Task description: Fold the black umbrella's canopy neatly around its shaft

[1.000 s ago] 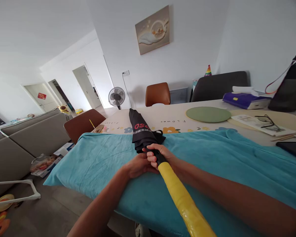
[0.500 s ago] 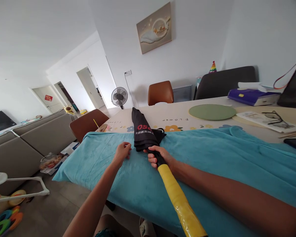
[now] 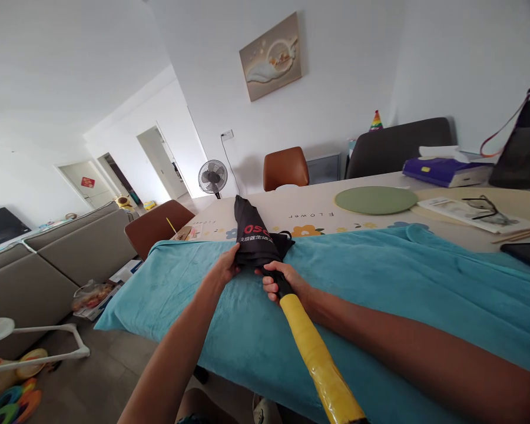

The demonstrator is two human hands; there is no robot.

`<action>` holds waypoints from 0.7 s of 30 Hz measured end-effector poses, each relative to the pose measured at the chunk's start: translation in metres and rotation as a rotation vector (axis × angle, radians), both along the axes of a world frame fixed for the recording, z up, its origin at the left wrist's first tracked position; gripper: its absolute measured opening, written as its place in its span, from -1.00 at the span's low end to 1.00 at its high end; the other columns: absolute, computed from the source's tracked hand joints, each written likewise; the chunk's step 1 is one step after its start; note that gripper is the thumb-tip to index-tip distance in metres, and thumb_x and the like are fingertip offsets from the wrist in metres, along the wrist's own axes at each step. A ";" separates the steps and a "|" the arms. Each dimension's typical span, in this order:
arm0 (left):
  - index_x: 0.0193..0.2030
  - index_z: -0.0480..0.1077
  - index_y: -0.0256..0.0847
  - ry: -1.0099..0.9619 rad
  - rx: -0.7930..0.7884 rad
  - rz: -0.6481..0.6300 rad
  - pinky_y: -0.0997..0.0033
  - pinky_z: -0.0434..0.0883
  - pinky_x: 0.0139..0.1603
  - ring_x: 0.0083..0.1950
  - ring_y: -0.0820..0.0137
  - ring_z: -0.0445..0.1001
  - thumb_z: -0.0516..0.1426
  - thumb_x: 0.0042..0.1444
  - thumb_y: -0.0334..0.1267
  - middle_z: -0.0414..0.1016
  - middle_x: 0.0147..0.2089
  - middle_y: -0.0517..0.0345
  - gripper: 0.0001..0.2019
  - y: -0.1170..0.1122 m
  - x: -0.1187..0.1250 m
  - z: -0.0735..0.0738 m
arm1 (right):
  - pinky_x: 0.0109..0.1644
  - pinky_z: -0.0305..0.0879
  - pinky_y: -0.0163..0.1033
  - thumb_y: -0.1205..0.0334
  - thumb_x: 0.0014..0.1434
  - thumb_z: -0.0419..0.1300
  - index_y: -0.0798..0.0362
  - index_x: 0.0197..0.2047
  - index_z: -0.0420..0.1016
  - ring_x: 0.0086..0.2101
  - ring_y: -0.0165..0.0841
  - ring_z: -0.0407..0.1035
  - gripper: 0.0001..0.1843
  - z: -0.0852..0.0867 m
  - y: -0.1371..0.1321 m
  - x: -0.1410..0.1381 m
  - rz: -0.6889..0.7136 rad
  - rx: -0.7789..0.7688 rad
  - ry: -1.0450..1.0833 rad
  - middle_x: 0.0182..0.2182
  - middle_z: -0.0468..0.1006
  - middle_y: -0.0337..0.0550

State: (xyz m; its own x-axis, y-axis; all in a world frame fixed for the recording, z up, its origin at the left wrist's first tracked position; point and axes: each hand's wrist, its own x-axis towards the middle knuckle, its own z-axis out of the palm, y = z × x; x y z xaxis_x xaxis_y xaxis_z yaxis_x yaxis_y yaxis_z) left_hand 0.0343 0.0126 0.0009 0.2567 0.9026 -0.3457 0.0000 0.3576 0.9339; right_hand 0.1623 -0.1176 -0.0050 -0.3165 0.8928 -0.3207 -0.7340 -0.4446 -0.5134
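Note:
A folded black umbrella [image 3: 257, 246] with red and white lettering lies across the teal cloth, its tip pointing away from me. Yellow wrapping covers its long handle [image 3: 313, 356], which runs toward me at the lower right. My right hand [image 3: 283, 282] is wrapped round the black part of the shaft, just below the canopy. At the canopy's lower left edge, my left hand [image 3: 228, 265] grips the fabric between thumb and fingers; some of its fingertips are hidden under the cloth of the canopy.
The teal cloth [image 3: 357, 282] covers the near side of the table [image 3: 274, 206]. To the right are a green oval mat [image 3: 375, 200], glasses [image 3: 486, 206] on a booklet, a purple box [image 3: 446, 171] and a dark tablet-like item [image 3: 525, 259]. Brown chairs [image 3: 286, 166] stand around.
My left hand has moved up and right from the cloth to the canopy's edge and taken hold there. My right hand keeps its grip on the shaft. The view has shifted slightly.

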 end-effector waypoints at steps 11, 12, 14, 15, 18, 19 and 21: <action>-0.36 0.41 -0.27 -0.414 -0.074 0.140 0.45 0.41 -0.44 -0.48 0.42 0.46 0.08 0.03 -0.31 0.50 -0.44 0.16 -0.89 -0.001 -0.004 0.008 | -0.68 0.19 -0.36 0.26 0.10 0.03 0.15 -0.30 0.31 -0.73 -0.53 0.13 -0.86 -0.004 0.003 0.001 0.003 -0.008 -0.020 -0.68 0.23 -0.37; -0.36 0.40 -0.26 -0.432 -0.066 0.156 0.47 0.41 -0.44 -0.48 0.44 0.46 0.07 0.04 -0.32 0.50 -0.45 0.18 -0.90 0.000 -0.006 0.009 | -0.68 0.19 -0.36 0.26 0.09 0.03 0.16 -0.30 0.31 -0.73 -0.53 0.14 -0.86 -0.004 0.003 0.000 0.002 -0.008 -0.021 -0.68 0.23 -0.37; -0.37 0.39 -0.24 -0.450 -0.060 0.187 0.51 0.42 -0.43 -0.48 0.48 0.46 0.07 0.06 -0.32 0.49 -0.47 0.22 -0.91 0.002 -0.008 0.010 | -0.68 0.19 -0.37 0.26 0.09 0.04 0.17 -0.29 0.31 -0.73 -0.53 0.14 -0.85 -0.004 0.002 0.000 -0.001 -0.005 -0.023 -0.68 0.24 -0.37; -0.36 0.38 -0.24 -0.443 -0.056 0.191 0.52 0.42 -0.41 -0.47 0.49 0.46 0.07 0.07 -0.32 0.49 -0.46 0.22 -0.91 0.003 -0.009 0.011 | -0.68 0.19 -0.37 0.25 0.10 0.05 0.17 -0.29 0.31 -0.73 -0.53 0.15 -0.85 -0.004 0.002 0.000 -0.003 -0.001 -0.023 -0.68 0.24 -0.37; -0.35 0.37 -0.24 -0.339 -0.025 0.152 0.55 0.43 -0.37 -0.42 0.51 0.47 0.06 0.10 -0.34 0.50 -0.42 0.20 -0.92 0.006 -0.012 0.010 | -0.68 0.19 -0.38 0.21 0.11 0.07 0.17 -0.29 0.31 -0.72 -0.53 0.16 -0.82 -0.004 0.002 0.000 0.005 0.012 -0.018 -0.68 0.24 -0.37; -0.36 0.37 -0.25 -0.287 -0.015 0.131 0.57 0.42 -0.41 -0.43 0.52 0.46 0.07 0.09 -0.36 0.49 -0.43 0.20 -0.93 0.007 -0.014 0.010 | -0.68 0.19 -0.38 0.20 0.12 0.08 0.17 -0.29 0.31 -0.72 -0.53 0.16 -0.81 -0.005 0.002 0.000 0.010 0.017 -0.016 -0.68 0.24 -0.37; -0.42 0.34 -0.25 -0.178 0.000 0.097 0.61 0.34 -0.56 -0.53 0.55 0.40 0.09 0.06 -0.39 0.45 -0.49 0.21 -0.94 0.009 -0.018 0.010 | -0.68 0.20 -0.37 0.15 0.13 0.09 0.17 -0.29 0.30 -0.73 -0.53 0.16 -0.78 -0.005 0.003 0.000 0.020 0.018 -0.014 -0.68 0.24 -0.38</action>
